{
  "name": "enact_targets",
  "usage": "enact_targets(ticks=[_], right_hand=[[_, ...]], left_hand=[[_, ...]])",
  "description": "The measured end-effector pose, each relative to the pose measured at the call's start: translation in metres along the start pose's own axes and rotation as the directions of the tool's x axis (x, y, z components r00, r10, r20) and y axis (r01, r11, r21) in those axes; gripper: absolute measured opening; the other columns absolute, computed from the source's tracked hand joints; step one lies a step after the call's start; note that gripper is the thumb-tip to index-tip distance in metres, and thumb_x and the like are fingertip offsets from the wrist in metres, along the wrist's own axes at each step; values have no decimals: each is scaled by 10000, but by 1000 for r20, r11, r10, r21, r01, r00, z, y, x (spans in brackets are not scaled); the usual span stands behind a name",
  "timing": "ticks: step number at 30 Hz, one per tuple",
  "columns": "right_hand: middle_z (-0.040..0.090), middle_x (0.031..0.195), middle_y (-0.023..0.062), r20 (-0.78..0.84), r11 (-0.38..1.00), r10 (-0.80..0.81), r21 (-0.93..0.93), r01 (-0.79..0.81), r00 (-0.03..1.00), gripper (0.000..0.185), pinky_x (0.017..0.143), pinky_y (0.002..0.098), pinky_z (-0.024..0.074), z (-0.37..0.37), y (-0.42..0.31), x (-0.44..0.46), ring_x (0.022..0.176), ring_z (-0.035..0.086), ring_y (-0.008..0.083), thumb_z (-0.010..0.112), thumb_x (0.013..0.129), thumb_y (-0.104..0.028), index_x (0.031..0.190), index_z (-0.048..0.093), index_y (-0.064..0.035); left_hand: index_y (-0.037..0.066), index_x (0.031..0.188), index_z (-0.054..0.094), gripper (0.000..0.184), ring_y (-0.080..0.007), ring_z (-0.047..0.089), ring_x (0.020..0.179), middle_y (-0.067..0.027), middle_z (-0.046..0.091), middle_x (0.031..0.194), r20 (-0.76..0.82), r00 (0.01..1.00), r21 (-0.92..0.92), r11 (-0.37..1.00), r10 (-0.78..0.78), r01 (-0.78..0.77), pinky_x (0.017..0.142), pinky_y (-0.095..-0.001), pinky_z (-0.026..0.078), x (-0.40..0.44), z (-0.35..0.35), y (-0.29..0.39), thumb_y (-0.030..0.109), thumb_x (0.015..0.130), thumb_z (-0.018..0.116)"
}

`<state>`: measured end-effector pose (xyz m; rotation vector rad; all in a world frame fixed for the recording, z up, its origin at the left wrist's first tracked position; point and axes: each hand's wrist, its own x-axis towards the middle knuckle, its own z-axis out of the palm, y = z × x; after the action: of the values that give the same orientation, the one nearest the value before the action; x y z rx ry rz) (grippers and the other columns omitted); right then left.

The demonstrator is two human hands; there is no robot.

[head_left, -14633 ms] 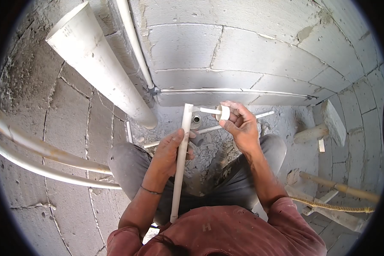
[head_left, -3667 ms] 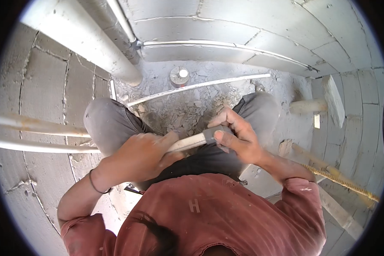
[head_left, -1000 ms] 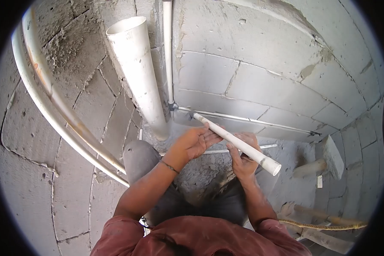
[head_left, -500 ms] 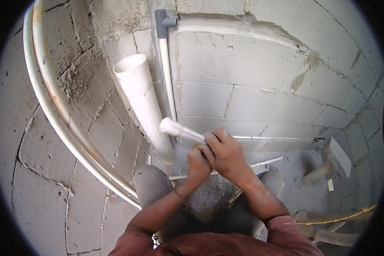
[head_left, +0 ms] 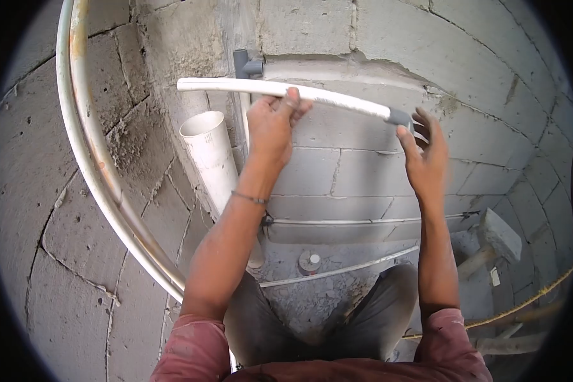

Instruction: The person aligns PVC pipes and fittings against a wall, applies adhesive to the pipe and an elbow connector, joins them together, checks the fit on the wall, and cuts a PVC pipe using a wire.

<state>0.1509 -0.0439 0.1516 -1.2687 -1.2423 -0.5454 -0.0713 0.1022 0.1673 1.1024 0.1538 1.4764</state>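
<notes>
Block wall [head_left: 302,170] behind, left grip [head_left: 271,127] holds white pipe [head_left: 345,100]; right grip [head_left: 428,158] curves wide at its grey fitting [head_left: 398,116].

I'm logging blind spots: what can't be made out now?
In the head view:
How deep the held pipe enters its gray fitting: hidden by the fitting's wall.
Part of the wide pipe: behind left forearm.
Curved pipes, upper ends: cut off by top edge.
Floor container, any markings: too small.
</notes>
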Motion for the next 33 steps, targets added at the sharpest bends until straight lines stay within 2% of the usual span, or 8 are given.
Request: enact_targets(ticks=[4, 7, 12, 15, 18, 25, 30, 33], right_hand=[[700, 1147, 183, 267, 880, 210, 367, -301, 941, 452, 786, 341, 573, 30, 6, 31, 908, 698, 204, 764, 940, -142, 1310, 596, 55], [722, 1030, 143, 256, 750, 275, 546, -373, 927, 415, 725, 285, 556, 59, 6, 43, 792, 686, 151, 765, 920, -72, 1282, 617, 66], [699, 950, 101, 172, 820, 245, 489, -298, 954, 323, 716, 263, 590, 89, 5, 56, 765, 681, 131, 734, 944, -23, 1235, 648, 89], [710, 740, 80, 97, 780, 304, 546, -306, 948, 334, 642, 266, 533, 108, 16, 64, 661, 710, 127, 786, 894, -79, 1179, 682, 62], [698, 710, 64, 11, 810, 310, 520, -270, 951, 263, 627, 280, 536, 115, 21, 64, 652, 710, 131, 789, 902, -114, 1091, 690, 40], [666, 661, 79, -13, 878, 289, 402, -260, 957, 267, 604, 333, 525, 113, 3, 78, 595, 681, 157, 826, 877, -180, 1009, 699, 14], [651, 648, 129, -151, 979, 191, 101, -178, 970, 315, 633, 392, 508, 123, 15, 86, 606, 652, 255, 859, 840, -236, 900, 705, 33], [662, 659, 135, -154, 945, 279, 222, -242, 948, 307, 637, 386, 511, 135, 22, 81, 613, 660, 264, 865, 830, -206, 924, 699, 34]], left_hand=[[-87, 1137, 614, 257, -175, 697, 856, -113, 680, 1030, -40, 998, -95, 995, 39, -43, 810, -266, 618, 39, -12, -3, 123, 1013, 696], [-75, 1138, 615, 225, -160, 670, 860, -108, 664, 1067, -95, 995, -100, 994, 39, -48, 802, -252, 608, 57, -24, -9, 104, 1019, 682], [-81, 1140, 626, 301, -154, 690, 853, -103, 678, 1054, -146, 989, -108, 994, 10, -26, 757, -196, 630, 76, -33, -6, 172, 1002, 713], [-77, 975, 680, 297, -139, 687, 657, -111, 731, 832, -194, 976, 253, 966, 97, -46, 594, -218, 587, 74, -32, 3, 201, 962, 783], [-78, 955, 670, 311, -134, 680, 631, -120, 720, 805, -274, 937, 393, 914, 217, -97, 591, -211, 580, 73, -36, 4, 202, 945, 804], [-80, 951, 653, 374, -171, 700, 678, -132, 718, 856, -423, 861, 306, 939, 283, -158, 608, -251, 621, 84, -38, -4, 253, 927, 821], [-75, 969, 654, 347, -168, 705, 685, -118, 716, 853, -398, 887, 307, 945, 232, -110, 610, -250, 625, 91, -38, 4, 235, 937, 807], [-66, 959, 661, 334, -165, 707, 693, -117, 719, 859, -385, 892, 310, 944, 237, -118, 612, -245, 625, 95, -42, 2, 230, 932, 812]])
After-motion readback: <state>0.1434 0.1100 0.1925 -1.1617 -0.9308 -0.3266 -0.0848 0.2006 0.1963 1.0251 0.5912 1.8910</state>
